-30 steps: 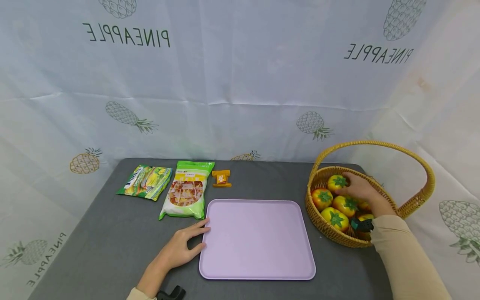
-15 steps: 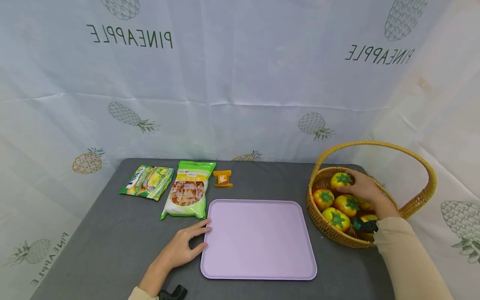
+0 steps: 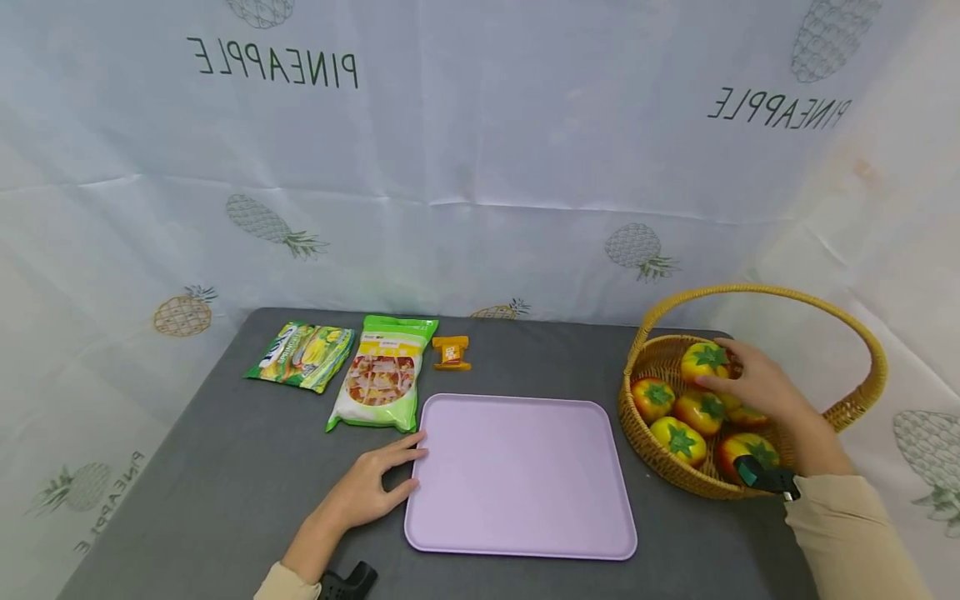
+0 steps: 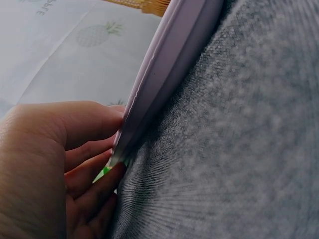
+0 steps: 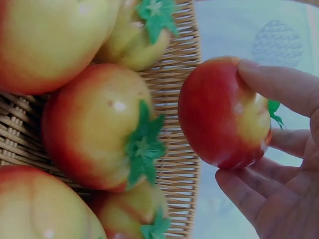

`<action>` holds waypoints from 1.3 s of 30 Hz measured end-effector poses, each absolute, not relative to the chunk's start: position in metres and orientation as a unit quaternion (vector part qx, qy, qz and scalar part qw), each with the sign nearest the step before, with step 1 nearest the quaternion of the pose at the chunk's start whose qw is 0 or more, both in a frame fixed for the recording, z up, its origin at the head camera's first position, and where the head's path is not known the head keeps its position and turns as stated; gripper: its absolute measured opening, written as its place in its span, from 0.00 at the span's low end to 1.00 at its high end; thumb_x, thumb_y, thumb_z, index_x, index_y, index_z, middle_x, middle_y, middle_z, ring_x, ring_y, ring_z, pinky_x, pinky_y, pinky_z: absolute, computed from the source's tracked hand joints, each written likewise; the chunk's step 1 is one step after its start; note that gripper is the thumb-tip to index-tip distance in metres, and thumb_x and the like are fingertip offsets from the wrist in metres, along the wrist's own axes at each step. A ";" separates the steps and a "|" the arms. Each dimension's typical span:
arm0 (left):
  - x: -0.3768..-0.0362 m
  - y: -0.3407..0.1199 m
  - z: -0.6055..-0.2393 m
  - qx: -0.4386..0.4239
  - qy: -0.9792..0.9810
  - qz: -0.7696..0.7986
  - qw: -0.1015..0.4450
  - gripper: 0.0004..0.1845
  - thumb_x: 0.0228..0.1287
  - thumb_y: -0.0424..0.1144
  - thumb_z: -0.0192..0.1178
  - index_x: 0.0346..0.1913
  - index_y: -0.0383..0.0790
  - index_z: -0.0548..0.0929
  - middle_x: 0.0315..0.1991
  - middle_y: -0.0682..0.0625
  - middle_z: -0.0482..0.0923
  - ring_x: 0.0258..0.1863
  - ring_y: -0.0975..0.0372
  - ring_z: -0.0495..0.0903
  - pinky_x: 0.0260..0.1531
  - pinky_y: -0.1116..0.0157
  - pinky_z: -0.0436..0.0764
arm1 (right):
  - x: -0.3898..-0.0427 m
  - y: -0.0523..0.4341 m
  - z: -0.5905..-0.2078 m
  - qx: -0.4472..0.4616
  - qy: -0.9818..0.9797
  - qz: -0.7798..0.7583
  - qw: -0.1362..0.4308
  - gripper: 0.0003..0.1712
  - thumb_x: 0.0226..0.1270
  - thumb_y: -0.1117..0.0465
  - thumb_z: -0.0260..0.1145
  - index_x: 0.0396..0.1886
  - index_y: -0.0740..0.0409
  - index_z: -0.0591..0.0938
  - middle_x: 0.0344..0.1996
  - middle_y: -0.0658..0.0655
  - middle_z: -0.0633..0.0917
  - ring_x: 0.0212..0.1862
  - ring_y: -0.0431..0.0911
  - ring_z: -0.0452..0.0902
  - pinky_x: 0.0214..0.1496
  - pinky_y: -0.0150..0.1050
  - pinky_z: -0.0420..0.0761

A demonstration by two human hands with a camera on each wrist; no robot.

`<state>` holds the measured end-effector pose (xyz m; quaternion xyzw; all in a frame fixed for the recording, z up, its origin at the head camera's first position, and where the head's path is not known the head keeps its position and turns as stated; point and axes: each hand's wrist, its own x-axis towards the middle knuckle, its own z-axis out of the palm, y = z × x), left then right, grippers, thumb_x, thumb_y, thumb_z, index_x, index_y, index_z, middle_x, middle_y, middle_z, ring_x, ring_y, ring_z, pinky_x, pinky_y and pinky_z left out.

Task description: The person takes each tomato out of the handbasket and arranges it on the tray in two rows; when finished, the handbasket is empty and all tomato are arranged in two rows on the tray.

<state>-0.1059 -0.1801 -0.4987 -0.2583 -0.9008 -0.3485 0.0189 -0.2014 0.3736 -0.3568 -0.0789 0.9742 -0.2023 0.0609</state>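
Note:
My right hand (image 3: 761, 382) pinches a red-and-yellow tomato (image 5: 224, 113) with a green leafy top, thumb on one side and fingers on the other. In the right wrist view this tomato is apart from the others, over the far side of the wicker basket (image 3: 663, 481). Several similar tomatoes (image 5: 97, 127) lie inside the basket. My left hand (image 3: 367, 490) lies at the left edge of the lilac tray (image 3: 521, 479), fingers spread and relaxed, with thumb and fingertips touching its rim. In the left wrist view the thumb (image 4: 94, 119) meets the tray's side.
Behind the tray lie a green-and-white food bag (image 3: 384, 375), a flat green-and-yellow packet (image 3: 303, 356) and a small orange wrapped snack (image 3: 452, 353). The basket's tall handle (image 3: 765, 290) arches over it at the right. A pineapple-print curtain (image 3: 480, 167) hangs behind the grey table (image 3: 217, 475).
My right hand has drawn the tomato up and slightly right from the others in the basket. The whole head view has shifted a little. My left hand stays at the tray's edge.

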 end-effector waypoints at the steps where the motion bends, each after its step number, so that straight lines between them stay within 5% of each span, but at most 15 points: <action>1: -0.106 -0.180 -0.499 -0.259 -0.901 -0.348 0.019 0.21 0.61 0.43 0.62 0.58 0.48 0.80 0.66 0.55 0.69 0.64 0.58 0.71 0.58 0.52 0.74 | -0.198 0.373 -0.354 -0.082 0.974 -0.202 0.058 0.51 0.65 0.42 0.60 0.71 0.73 0.52 0.63 0.82 0.59 0.58 0.76 0.60 0.52 0.71 0.66; 8: -0.102 -0.181 -0.498 -0.260 -0.900 -0.348 0.026 0.21 0.61 0.42 0.62 0.58 0.46 0.80 0.66 0.53 0.70 0.63 0.57 0.72 0.57 0.53 0.75 | -0.175 0.360 -0.348 -0.113 0.970 -0.214 0.015 0.46 0.64 0.46 0.63 0.71 0.69 0.57 0.60 0.78 0.66 0.53 0.70 0.68 0.47 0.66 0.72; 19: -0.098 -0.183 -0.501 -0.252 -0.902 -0.350 0.021 0.21 0.60 0.43 0.63 0.58 0.48 0.80 0.66 0.55 0.70 0.63 0.57 0.72 0.58 0.53 0.75 | -0.142 0.325 -0.353 -0.127 0.952 -0.278 -0.005 0.43 0.63 0.51 0.66 0.71 0.65 0.58 0.64 0.73 0.64 0.55 0.65 0.69 0.51 0.61 0.75; 23: -0.099 -0.182 -0.501 -0.257 -0.901 -0.348 0.023 0.21 0.60 0.43 0.62 0.58 0.48 0.80 0.66 0.54 0.70 0.63 0.57 0.72 0.57 0.53 0.75 | -0.136 0.308 -0.359 -0.144 0.942 -0.301 -0.023 0.41 0.62 0.54 0.67 0.70 0.62 0.61 0.62 0.69 0.67 0.54 0.58 0.69 0.50 0.38 0.81; 28: -0.105 -0.180 -0.501 -0.270 -0.900 -0.339 0.042 0.21 0.61 0.43 0.62 0.58 0.47 0.80 0.65 0.52 0.71 0.62 0.56 0.73 0.56 0.54 0.76 | -0.133 0.287 -0.369 -0.159 0.924 -0.347 -0.032 0.41 0.61 0.55 0.68 0.70 0.60 0.62 0.62 0.66 0.68 0.55 0.56 0.68 0.47 0.14 0.71; 31: -0.107 -0.178 -0.500 -0.274 -0.899 -0.338 0.040 0.21 0.61 0.43 0.62 0.58 0.47 0.80 0.66 0.53 0.70 0.63 0.56 0.72 0.57 0.54 0.76 | -0.132 0.276 -0.374 -0.160 0.916 -0.367 -0.031 0.40 0.61 0.55 0.68 0.70 0.60 0.62 0.63 0.65 0.68 0.57 0.58 0.69 0.49 0.16 0.72; 39: -0.106 -0.179 -0.500 -0.261 -0.899 -0.350 0.018 0.21 0.61 0.43 0.62 0.58 0.47 0.79 0.67 0.54 0.69 0.64 0.58 0.70 0.59 0.53 0.74 | -0.139 0.233 -0.395 -0.184 0.895 -0.406 -0.024 0.39 0.60 0.55 0.69 0.70 0.54 0.65 0.61 0.62 0.71 0.55 0.54 0.73 0.55 0.48 0.79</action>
